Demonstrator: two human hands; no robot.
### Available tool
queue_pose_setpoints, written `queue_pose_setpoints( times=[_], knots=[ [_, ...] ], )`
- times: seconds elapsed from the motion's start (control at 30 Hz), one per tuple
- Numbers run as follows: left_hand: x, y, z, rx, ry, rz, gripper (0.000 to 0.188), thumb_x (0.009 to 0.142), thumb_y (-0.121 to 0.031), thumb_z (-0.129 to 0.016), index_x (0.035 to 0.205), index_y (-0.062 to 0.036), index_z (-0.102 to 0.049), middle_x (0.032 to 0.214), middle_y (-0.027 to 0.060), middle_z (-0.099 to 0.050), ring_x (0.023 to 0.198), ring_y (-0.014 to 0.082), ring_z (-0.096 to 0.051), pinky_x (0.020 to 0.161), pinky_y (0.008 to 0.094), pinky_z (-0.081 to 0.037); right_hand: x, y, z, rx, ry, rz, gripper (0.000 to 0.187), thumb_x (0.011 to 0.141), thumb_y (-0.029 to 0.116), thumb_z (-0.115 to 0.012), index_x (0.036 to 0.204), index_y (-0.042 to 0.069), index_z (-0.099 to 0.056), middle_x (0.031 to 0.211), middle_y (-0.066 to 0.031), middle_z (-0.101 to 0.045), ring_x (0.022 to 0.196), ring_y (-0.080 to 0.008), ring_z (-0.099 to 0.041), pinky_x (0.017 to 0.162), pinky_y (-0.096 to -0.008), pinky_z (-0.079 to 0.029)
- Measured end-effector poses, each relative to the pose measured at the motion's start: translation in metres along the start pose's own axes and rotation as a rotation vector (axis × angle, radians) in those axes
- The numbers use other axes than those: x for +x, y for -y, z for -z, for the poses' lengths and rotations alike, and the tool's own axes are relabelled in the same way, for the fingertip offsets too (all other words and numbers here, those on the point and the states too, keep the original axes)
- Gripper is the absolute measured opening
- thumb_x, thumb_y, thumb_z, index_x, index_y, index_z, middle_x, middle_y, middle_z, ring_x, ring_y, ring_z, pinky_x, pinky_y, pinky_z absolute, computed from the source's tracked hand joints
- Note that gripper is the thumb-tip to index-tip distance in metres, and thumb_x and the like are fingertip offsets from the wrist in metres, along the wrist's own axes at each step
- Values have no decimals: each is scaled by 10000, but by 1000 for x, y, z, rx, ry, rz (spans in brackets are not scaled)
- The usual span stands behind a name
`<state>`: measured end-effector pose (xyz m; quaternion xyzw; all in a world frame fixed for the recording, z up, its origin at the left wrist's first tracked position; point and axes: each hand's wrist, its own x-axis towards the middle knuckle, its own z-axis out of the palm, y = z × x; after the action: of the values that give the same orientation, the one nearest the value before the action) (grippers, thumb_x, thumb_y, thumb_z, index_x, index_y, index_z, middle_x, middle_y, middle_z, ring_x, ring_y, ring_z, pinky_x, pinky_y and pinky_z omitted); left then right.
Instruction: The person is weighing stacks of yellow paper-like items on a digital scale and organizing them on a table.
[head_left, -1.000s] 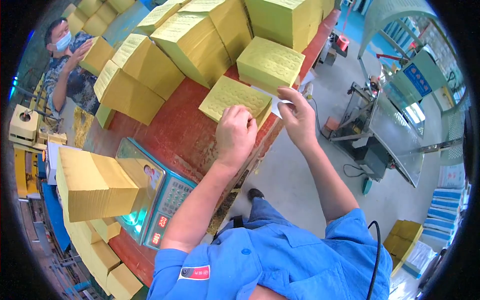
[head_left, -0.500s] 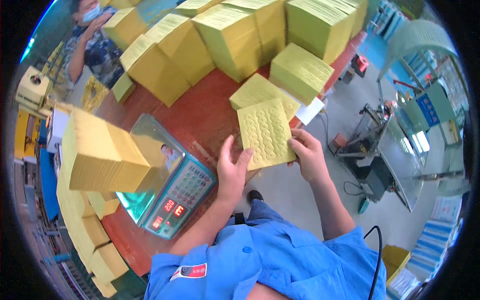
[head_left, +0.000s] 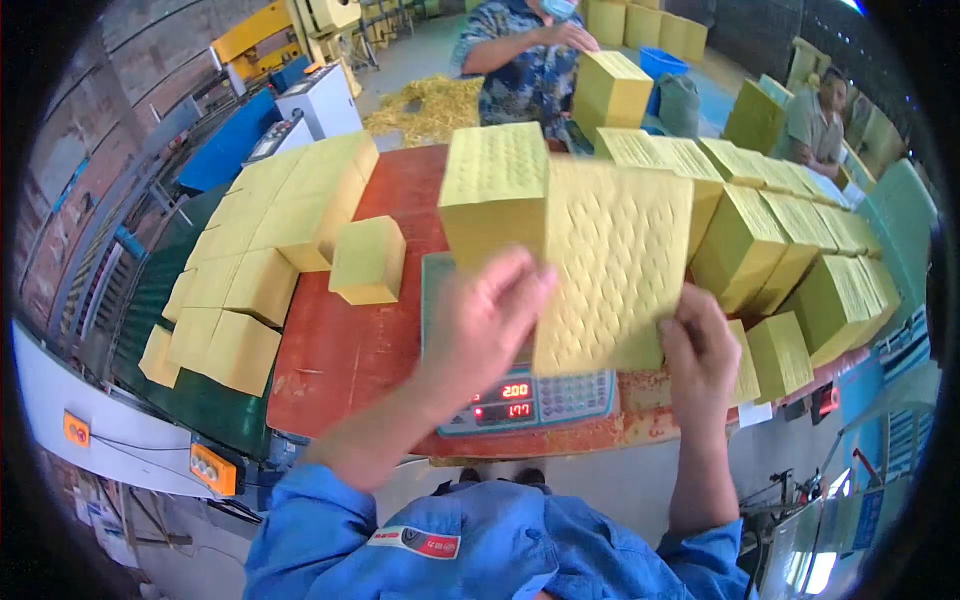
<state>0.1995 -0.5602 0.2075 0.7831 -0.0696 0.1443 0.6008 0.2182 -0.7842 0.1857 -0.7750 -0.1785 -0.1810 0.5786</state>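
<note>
A thin rectangular piece of yellow paper (head_left: 617,265), covered in rows of curved stamped marks, is held up in front of me. Whether it is one sheet or a thin wad, I cannot tell. My right hand (head_left: 705,345) grips its lower right edge between thumb and fingers. At its left edge is my left hand (head_left: 482,320), blurred, with the fingers pinched together on the paper. Behind the hands stands a teal digital scale (head_left: 575,397) with lit red digits, partly hidden. A tall stack of yellow paper (head_left: 492,185) rests on the scale.
A yellow paper block (head_left: 367,260) stands on the red table (head_left: 345,345). More blocks (head_left: 295,200) cover the green surface at left. Rows of stacks (head_left: 745,235) line the right side. Across the table, a masked person (head_left: 520,70) touches another stack; a second person (head_left: 822,120) sits far right.
My view has swung left toward the scale and table. The yellow paper has come up and across, now in front of the scale, with both hands still at its edges.
</note>
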Motion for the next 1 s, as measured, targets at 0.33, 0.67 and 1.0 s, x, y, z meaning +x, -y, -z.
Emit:
queue_pose_setpoints(
  times=[0.33,0.67,1.0],
  knots=[
    [151,35,116,-120,16,111,225,922,-282,-612,808,-90,-639,697,-7,-624,563,76,-554,501,217,-395,155,18,-98,185,209,-91,294,875,129,-656,1102,-59,-640,741,-21,-600,545,-69,-501,472,-227,-380],
    [165,80,114,-90,36,176,203,925,-230,-617,787,-81,-617,686,18,-628,511,99,-545,456,248,-402,161,-6,-112,78,215,-165,312,847,131,-672,1091,-62,-657,757,-48,-632,545,-86,-546,477,-238,-443],
    [156,79,105,-27,11,168,224,932,-216,-610,747,-99,-565,651,-14,-573,527,82,-521,467,256,-413,156,-22,-113,79,143,-114,314,816,135,-702,1074,-43,-676,787,-78,-677,669,-119,-614,589,-263,-499]
  ],
)
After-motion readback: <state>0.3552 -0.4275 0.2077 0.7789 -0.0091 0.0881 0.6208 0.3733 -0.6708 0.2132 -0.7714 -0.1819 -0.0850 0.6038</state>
